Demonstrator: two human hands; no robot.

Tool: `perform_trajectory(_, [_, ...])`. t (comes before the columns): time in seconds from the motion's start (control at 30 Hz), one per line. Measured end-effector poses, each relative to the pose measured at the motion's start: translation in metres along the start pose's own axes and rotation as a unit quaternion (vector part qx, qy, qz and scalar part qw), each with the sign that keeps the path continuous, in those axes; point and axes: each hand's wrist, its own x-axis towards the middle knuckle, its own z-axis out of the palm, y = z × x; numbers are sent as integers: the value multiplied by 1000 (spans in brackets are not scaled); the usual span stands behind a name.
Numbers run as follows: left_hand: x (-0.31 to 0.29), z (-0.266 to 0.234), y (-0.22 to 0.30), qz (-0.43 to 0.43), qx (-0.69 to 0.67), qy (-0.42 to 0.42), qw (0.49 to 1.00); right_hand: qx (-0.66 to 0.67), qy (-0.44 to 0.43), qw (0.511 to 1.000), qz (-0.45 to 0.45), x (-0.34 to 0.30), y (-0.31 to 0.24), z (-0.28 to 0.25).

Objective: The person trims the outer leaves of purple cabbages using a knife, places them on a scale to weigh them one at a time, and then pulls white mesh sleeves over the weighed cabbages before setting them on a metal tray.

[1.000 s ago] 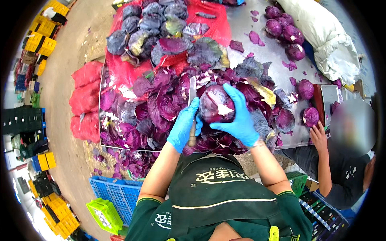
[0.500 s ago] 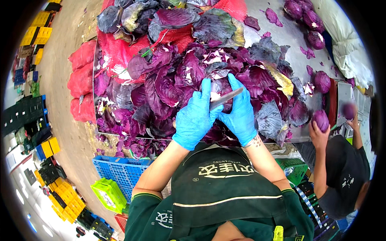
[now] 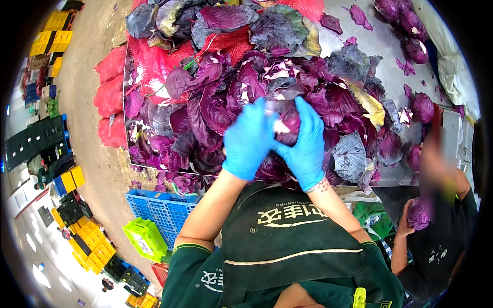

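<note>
Cupping a round purple cabbage (image 3: 291, 122) marked with a white patch, we are working over the near part of a broad heap of loose, curled purple leaves (image 3: 197, 118). Our right hand in a thin blue glove (image 3: 307, 146) is grasping the cabbage, its grip closed between fingers and thumb. Our left hand in a matching blue glove (image 3: 250, 141) is showing as a blur over the heap, just beside the cabbage, so we cannot tell whether its grip is clenched or loose.

The heap is lying on a shiny silver metal table (image 3: 372, 43). Beyond the heap, we are seeing large, veined grey-purple outer leaves (image 3: 277, 28); at its far left, red mesh netting (image 3: 154, 72) is lying. A wilted yellow leaf (image 3: 371, 108) is resting along the heap's right side. Left of the heap, bulging red mesh sacks (image 3: 110, 97) are standing in a row off the table. Well to the right of the heap and nearer to us, a co-worker's bare hand (image 3: 403, 226) is holding another round purple cabbage (image 3: 418, 214).
</note>
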Motion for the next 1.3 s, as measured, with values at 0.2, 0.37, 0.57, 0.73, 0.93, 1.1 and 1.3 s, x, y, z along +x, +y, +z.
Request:
perform_trajectory(0.2, [30, 26, -29, -104, -44, 27, 993, 55, 4, 998, -14, -8, 16, -9])
perform_trajectory(0.37, [58, 40, -60, -163, -157, -55, 972, 381, -119, 915, 56, 7, 53, -48])
perform_trajectory(0.57, [24, -12, -35, -130, -28, 19, 991, 169, -149, 974, -35, 23, 35, -55])
perform_trajectory(0.73, [-10, -50, 27, 74, -14, -71, 995, 173, -124, 977, -23, 20, 32, -47])
perform_trajectory(0.93, [56, -19, -7, 218, 72, -126, 965, 157, -123, 978, -57, 7, 39, -40])
perform_trajectory(1.1, [90, 49, -19, 82, 98, -45, 991, 200, -80, 976, -35, -9, 50, -41])
perform_trajectory(1.3, [87, 63, -19, 78, 102, 24, 991, 10, -92, 991, -99, -11, 21, -77])
